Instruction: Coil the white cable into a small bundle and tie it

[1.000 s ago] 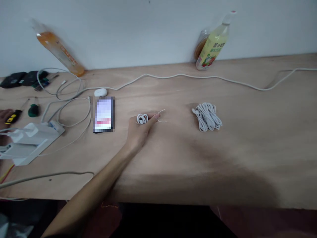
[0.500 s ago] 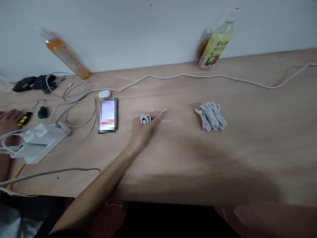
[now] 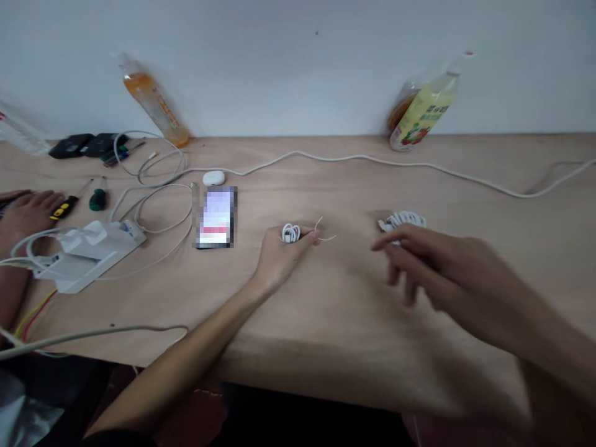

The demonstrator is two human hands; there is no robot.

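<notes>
Low over the middle of the table, my left hand [image 3: 284,251] is closed, with a small coiled white cable [image 3: 291,233] in it. A thin white tie [image 3: 328,238] sticks out in two strands from its thumb and fingertip. My right hand [image 3: 433,264] reaches in from the right, slightly blurred, fingers loosely apart and holding nothing that I can see. Just beyond it lies a bundle of coiled white cables [image 3: 407,218], partly hidden by this hand.
Left of my hands lie a phone [image 3: 217,217], a white earbud case [image 3: 213,178] and a power strip [image 3: 100,257] with plugs. A screwdriver [image 3: 65,207] is beside another person's hand [image 3: 32,211]. An orange bottle [image 3: 156,105] and a yellow bottle [image 3: 426,112] lean against the wall.
My right hand has come in from the lower right, over the near side of the cable bundle. The view has shifted a little; my left hand keeps its grip.
</notes>
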